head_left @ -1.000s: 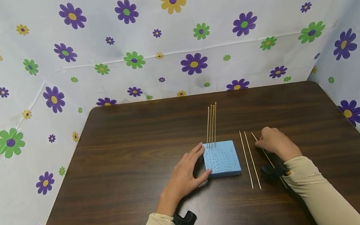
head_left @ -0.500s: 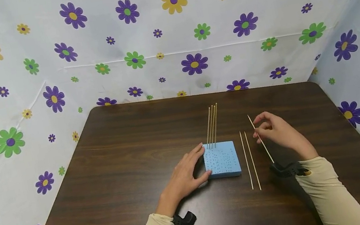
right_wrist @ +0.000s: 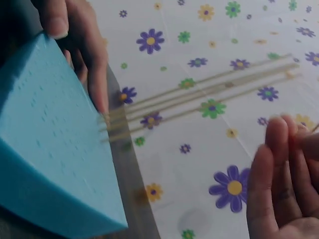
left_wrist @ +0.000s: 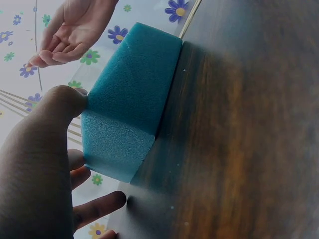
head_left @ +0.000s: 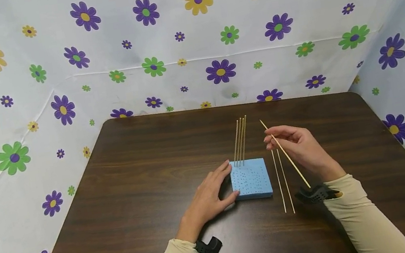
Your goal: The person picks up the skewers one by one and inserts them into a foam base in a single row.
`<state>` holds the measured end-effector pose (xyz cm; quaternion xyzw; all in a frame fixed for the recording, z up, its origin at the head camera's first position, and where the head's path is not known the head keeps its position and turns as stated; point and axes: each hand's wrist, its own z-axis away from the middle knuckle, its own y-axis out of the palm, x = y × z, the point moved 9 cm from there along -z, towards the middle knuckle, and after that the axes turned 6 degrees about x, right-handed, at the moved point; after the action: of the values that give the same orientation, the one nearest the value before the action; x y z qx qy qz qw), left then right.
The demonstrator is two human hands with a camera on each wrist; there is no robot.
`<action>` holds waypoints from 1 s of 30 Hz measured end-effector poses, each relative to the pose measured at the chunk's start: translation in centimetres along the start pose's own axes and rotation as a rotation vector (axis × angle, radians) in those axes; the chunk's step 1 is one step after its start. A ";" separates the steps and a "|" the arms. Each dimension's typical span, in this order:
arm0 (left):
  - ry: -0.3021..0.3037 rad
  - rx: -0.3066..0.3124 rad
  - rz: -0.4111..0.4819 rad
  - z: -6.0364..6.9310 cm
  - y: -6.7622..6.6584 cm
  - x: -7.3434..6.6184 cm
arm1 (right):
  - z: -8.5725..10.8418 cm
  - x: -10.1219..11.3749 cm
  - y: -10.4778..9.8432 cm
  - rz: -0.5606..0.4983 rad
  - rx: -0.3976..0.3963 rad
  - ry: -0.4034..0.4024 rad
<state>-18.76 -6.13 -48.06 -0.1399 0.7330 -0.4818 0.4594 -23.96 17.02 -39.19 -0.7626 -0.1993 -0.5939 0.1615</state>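
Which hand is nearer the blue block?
Left. The left hand touches the left side of the blue block; the right hand is apart from it, off to its right, pinching a thin stick.

We note a dark brown, wood-grained, round-cornered table (head_left: 142,155). Behind and beside it we see creased white sheeting (head_left: 109,34) in purple, green and yellow floral print.
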 end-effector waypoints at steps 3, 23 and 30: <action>0.009 -0.007 -0.001 -0.1 -0.1 0.0 | -0.3 -0.1 0.0 0.092 -0.058 -0.003; 0.018 -0.018 -0.005 0.0 0.0 -0.1 | -2.3 -1.7 2.8 0.595 -0.064 0.125; 0.002 -0.008 -0.007 0.0 0.0 -0.1 | -2.4 -1.9 3.4 0.640 -0.035 0.114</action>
<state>-18.71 -6.09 -48.05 -0.1439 0.7350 -0.4805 0.4564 -24.71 12.68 -40.49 -0.7548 0.0702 -0.5578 0.3379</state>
